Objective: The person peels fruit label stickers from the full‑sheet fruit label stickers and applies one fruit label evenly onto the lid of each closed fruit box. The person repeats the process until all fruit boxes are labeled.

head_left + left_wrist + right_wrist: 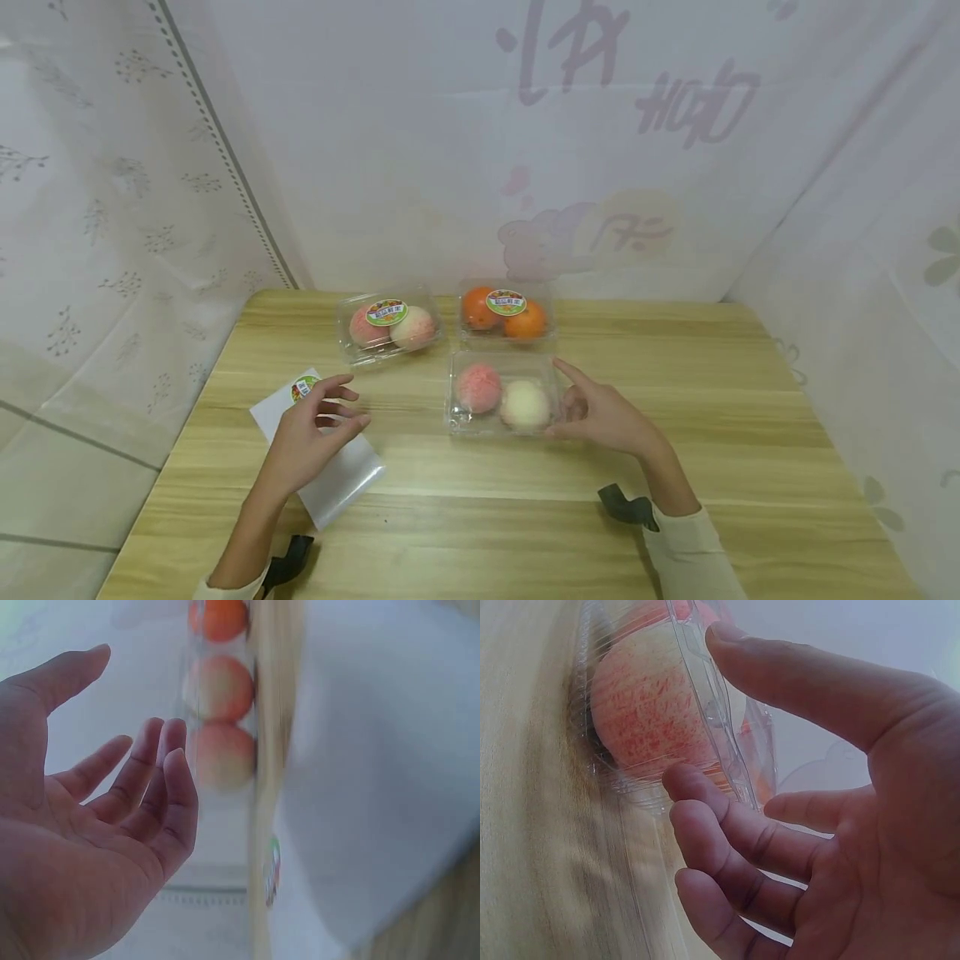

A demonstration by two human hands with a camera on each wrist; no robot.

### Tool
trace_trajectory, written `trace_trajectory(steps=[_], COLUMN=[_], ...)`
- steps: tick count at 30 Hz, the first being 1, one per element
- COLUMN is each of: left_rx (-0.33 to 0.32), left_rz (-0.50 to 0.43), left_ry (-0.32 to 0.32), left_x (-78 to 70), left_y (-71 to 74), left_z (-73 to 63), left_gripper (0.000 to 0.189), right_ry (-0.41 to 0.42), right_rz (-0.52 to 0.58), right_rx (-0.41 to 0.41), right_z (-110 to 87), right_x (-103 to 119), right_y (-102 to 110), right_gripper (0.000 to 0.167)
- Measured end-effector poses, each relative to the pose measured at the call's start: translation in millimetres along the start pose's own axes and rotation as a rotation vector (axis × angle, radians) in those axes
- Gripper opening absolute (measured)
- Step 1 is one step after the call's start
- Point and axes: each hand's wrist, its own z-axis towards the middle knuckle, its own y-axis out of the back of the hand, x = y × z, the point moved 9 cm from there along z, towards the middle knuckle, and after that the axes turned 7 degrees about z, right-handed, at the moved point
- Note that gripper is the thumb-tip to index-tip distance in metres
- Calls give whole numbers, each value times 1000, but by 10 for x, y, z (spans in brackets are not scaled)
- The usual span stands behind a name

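In the head view, my right hand (603, 417) is at the right end of a clear plastic box (491, 367). Thumb and index finger span its two right corners; the other fingers curl loosely beside it. Inside lie a pink peach (478, 387) and a pale peach (525, 405). The right wrist view shows the thumb over the lid's edge and a red-flecked peach (649, 697) behind the plastic. With fingers spread and nothing in them, my left hand (311, 433) hovers over a white sheet (337, 487) that bears an oval fruit sticker (303, 387).
Behind stand two more clear boxes with oval stickers: one of peaches (412, 329) on the left, one of oranges (525, 321) beside it. The wooden table (480, 533) meets a printed cloth curtain (390, 167) at its back edge.
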Motion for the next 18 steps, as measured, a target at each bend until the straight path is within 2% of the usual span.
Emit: trace_trajectory(steps=[6, 11, 14, 18], left_rx=[-63, -106, -110, -81], left_rz=[44, 89, 120, 174], left_ry=[56, 93, 123, 176], left_x=[188, 340, 444, 587], left_y=[261, 421, 493, 566], left_z=[-127, -220, -267, -319], left_gripper=[58, 57, 56, 59], right_ry=[-2, -8, -10, -11], right_rz=[3, 7, 12, 19], right_rx=[2, 1, 2, 4], right_z=[5, -3, -8, -12], right_x=[-6, -14, -9, 6], right_y=[1, 3, 3, 0], right_gripper=[114, 115, 115, 115])
